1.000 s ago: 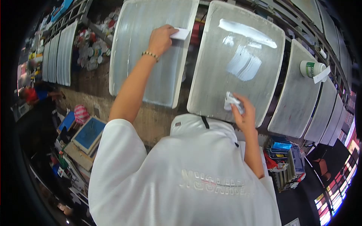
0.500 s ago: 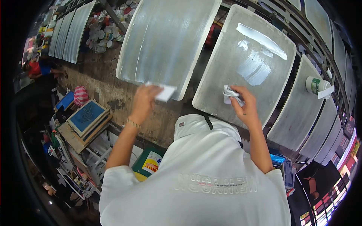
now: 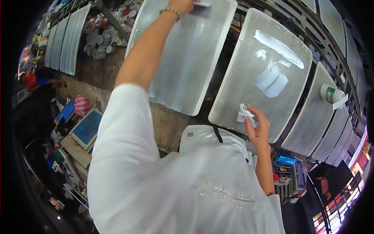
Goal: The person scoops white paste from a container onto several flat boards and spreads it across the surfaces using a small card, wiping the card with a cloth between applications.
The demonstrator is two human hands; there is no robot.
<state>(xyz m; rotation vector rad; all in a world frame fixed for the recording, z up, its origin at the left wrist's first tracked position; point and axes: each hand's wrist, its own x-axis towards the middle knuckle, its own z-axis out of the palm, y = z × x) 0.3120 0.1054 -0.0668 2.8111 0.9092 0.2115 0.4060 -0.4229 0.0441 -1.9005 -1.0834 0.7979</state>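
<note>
My left hand (image 3: 180, 6) reaches to the far part of a grey flat board (image 3: 179, 70), at the top edge of the view. Its fingers grip a flat white spreader card (image 3: 202, 4), partly cut off and blurred, over the board's glossy surface. My right hand (image 3: 260, 125) pinches a crumpled white cloth (image 3: 244, 112) above the near edge of a second grey board (image 3: 237, 82). Smears of pale, shiny paste (image 3: 272, 80) lie on that second board, with a long thick streak of it (image 3: 278, 47) farther back.
More grey boards (image 3: 307, 117) line the right side, one bearing a white tub with a green label (image 3: 331, 93). Plastic containers (image 3: 103, 41) are heaped at the upper left. Blue-meshed framed screens (image 3: 86, 128) lie at left. A person in red (image 3: 30, 81) is at far left.
My left hand has moved from the left board's near edge to its far part, carrying the card. My right hand keeps the cloth over the second board. The view has shifted slightly.
</note>
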